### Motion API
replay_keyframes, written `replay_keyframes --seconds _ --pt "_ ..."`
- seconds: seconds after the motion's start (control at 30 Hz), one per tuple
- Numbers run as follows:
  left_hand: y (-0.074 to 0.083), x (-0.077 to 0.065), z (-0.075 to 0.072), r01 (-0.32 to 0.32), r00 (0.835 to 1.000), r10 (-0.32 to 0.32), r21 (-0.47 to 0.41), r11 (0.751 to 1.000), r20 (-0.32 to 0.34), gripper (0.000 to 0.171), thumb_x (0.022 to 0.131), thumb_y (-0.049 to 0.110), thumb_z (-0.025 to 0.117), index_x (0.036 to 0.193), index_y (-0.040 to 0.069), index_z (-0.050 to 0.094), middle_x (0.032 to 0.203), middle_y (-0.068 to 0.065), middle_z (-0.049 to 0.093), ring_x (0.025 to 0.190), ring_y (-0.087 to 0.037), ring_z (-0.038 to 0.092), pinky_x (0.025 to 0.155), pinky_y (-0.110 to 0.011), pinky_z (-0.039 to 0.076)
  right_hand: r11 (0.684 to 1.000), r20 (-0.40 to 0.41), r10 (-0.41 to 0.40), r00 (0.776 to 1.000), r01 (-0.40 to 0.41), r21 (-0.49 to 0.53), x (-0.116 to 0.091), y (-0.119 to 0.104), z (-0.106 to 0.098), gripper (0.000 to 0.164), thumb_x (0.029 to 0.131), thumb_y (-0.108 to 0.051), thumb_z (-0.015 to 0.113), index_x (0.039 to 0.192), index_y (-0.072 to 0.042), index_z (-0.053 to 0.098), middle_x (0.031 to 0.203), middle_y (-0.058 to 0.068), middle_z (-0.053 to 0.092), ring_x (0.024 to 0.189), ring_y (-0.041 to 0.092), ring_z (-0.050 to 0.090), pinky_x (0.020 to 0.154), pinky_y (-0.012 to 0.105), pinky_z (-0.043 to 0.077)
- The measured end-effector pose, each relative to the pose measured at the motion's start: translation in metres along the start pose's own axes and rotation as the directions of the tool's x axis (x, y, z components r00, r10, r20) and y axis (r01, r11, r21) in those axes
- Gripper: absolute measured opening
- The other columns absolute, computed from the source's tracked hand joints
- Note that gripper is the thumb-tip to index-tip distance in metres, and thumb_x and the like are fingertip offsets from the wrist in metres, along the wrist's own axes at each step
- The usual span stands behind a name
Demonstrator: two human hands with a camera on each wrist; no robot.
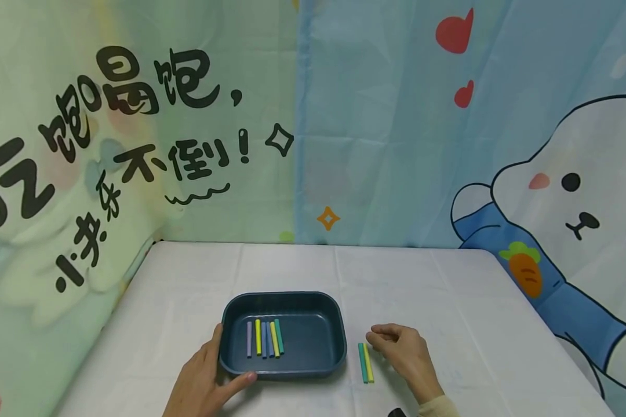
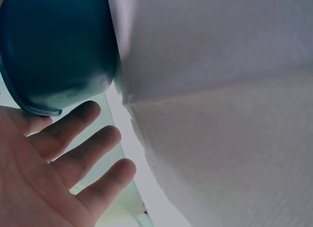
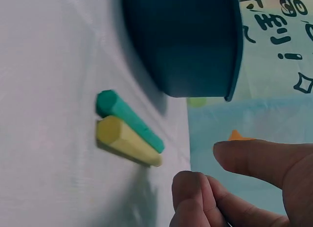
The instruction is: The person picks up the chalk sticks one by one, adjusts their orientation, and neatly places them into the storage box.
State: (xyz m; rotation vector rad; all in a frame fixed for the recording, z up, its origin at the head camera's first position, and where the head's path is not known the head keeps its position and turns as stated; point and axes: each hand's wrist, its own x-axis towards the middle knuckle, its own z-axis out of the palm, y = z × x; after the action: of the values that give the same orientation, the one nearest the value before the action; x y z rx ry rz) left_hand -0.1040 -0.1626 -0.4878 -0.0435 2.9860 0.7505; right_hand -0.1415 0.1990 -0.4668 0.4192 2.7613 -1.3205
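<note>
A dark blue rectangular tray (image 1: 313,359) stands on the table, with several coloured chalk-like sticks (image 1: 264,339) side by side in its left half: purple, yellow, blue and green. At its front left corner my left hand (image 1: 200,376) touches the tray, thumb along the front side and index finger by the left side. The other left fingers (image 2: 88,156) spread out, off the tray. To the tray's right lie a green stick (image 1: 362,363) and a yellow stick (image 1: 368,363), touching. My right hand (image 1: 404,353) hovers beside them, fingers bent loosely, thumb apart, holding nothing.
A white cloth (image 1: 475,347) covers the table. Behind it hang printed curtains (image 1: 365,116) with dark lettering and a cartoon bear. A small black object (image 1: 397,412) shows at the bottom edge near the right sleeve (image 1: 438,407).
</note>
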Motion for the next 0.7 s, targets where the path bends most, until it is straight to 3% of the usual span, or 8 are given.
replay_keyframes --seconds 0.13,0.43,0.7 --pt "0.0 0.0 0.0 0.001 1.0 -0.001 -0.002 1.0 -0.004 0.13 0.07 0.088 0.062 0.159 0.0 0.026 0.14 -0.026 0.055 0.121 -0.041 0.058 0.1 -0.057 0.049 0.999 0.005 -0.009 1.0 0.009 -0.038 0.0 0.005 0.003 0.032 0.089 -0.03 0.076 0.108 -0.004 0.078 0.094 0.003 0.076 0.085 0.017 0.068 0.075 0.039 0.057" --pt "0.0 0.0 0.001 0.003 1.0 -0.004 -0.004 1.0 -0.01 0.129 0.07 0.087 0.063 0.159 0.0 0.027 0.138 -0.026 0.056 0.119 -0.04 0.059 0.099 -0.057 0.05 1.0 0.032 0.001 0.999 0.0 -0.028 0.001 0.011 0.011 0.029 0.087 -0.023 0.076 0.107 -0.001 0.077 0.09 0.001 0.075 0.074 0.012 0.066 0.066 0.031 0.055" --pt "0.0 0.0 0.001 0.0 1.0 0.0 -0.003 1.0 -0.008 0.129 0.071 0.086 0.063 0.159 -0.001 0.027 0.137 -0.027 0.056 0.117 -0.04 0.06 0.098 -0.057 0.051 0.995 0.055 -0.023 0.998 0.028 -0.093 0.001 0.007 0.013 0.024 0.083 -0.017 0.078 0.103 -0.003 0.077 0.083 -0.004 0.072 0.078 0.013 0.064 0.075 0.037 0.056"
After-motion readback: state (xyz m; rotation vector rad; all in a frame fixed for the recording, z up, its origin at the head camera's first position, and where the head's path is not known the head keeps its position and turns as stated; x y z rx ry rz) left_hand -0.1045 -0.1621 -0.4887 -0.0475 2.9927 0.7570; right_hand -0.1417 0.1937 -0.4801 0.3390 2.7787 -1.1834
